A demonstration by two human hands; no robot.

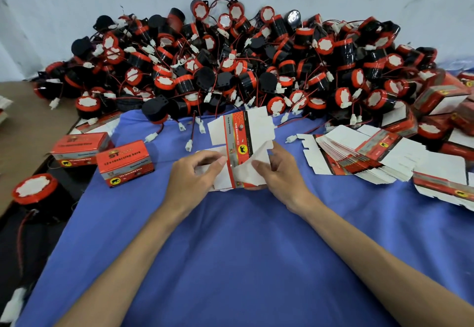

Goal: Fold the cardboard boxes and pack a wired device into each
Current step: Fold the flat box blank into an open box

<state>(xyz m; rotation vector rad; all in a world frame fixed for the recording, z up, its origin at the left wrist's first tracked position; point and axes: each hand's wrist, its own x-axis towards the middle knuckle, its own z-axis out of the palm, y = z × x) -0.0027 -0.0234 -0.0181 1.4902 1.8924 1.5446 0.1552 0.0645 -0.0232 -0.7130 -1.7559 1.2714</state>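
Both hands pinch one unfolded box blank (238, 144): left hand (195, 172) its left flap; right hand (279, 170) its right.

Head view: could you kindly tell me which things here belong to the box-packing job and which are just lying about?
Job: unfolded box held by left hand and right hand; stack of flat boxes; pile of wired reversing horns; closed boxes.
Lying about: blue cloth; brown surface; white backdrop.
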